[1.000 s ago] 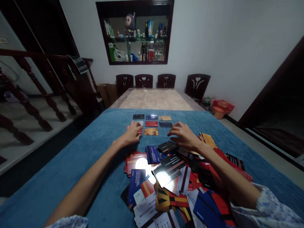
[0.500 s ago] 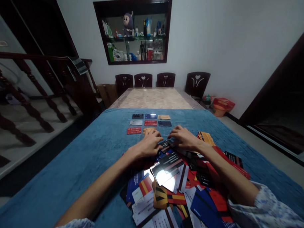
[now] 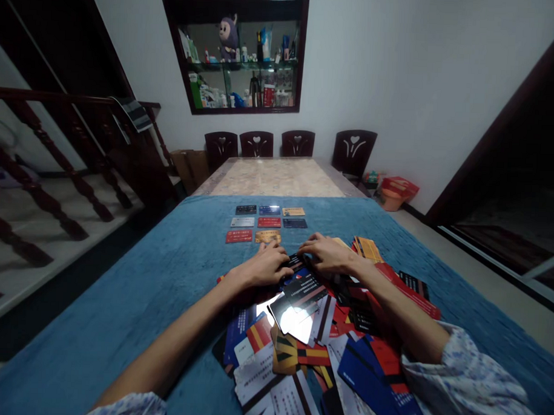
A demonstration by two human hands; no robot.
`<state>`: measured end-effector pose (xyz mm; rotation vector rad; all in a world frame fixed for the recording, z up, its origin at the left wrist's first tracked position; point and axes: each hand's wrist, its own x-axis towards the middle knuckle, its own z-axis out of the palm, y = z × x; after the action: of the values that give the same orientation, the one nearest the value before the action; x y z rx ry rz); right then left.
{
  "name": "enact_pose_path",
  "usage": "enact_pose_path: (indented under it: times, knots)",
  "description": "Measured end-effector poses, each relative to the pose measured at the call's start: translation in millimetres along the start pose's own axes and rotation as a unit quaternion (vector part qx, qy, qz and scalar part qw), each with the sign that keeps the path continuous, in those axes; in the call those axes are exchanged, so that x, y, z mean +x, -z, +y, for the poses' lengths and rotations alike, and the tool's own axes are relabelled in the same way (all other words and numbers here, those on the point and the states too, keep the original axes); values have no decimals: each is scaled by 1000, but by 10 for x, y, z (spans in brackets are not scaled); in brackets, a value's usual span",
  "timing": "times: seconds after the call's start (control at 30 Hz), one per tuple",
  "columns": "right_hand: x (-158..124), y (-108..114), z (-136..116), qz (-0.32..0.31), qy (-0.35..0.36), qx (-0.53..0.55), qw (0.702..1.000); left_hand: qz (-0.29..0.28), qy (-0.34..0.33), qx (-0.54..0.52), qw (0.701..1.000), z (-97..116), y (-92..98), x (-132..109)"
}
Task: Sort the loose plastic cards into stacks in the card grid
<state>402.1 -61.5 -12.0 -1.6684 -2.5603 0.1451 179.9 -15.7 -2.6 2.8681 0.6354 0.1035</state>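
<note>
Card heap (image 3: 306,354) is worked at 12 o'clock: black card (image 3: 296,261) is flanked by left hand (image 3: 268,265) and right hand (image 3: 326,255), grips half-curled, hold can't be told. Edges are best pinched, neighbours undisturbed.

Overlapping in a multicoloured card pile (image 3: 322,324) at five o'clock, showing a seemingly black card (image 3: 296,261) near its eleven.

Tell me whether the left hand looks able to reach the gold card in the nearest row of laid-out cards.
Probably yes: the gold card lies on the blue cloth just beyond the left hand, with no other card covering it.
</note>
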Motion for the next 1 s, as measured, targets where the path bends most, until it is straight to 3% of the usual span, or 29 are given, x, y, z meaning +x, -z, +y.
enact_pose_path:
  times: [0.57, 0.73, 1.0]
  knots:
    - [12, 14, 14, 52, 10, 33, 998, 44, 5, -19, 999, -81, -13, 27]
    - [8, 33, -11, 98, 5, 35, 995, 86, 2, -22, 996, -165, -30, 64]
    - [39, 21, -73, 103, -41, 16, 994, 154, 28, -61, 986, -312, -154, 81]
